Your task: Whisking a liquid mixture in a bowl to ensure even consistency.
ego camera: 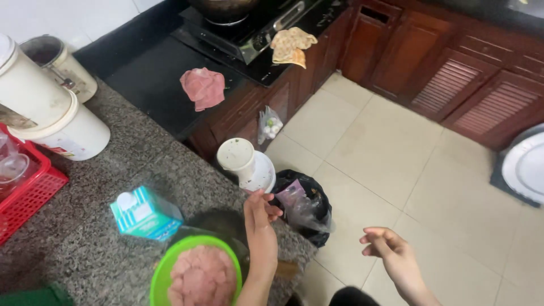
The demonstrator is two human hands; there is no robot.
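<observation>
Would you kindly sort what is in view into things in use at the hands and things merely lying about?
In use:
left hand, open, over the counter edge
right hand, empty, above the floor
green bowl of pink minced meat
teal carton

Lying about:
black bin bag
pink cloth
red basket
white buckets

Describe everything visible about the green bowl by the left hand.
The green bowl is round, looks like plastic, and has a bright lime rim. It sits upright on the speckled grey stone counter near its edge, partly cut off by the picture's bottom. Pink minced meat fills it. The left hand hovers just right of it, its forearm beside the rim.
</observation>
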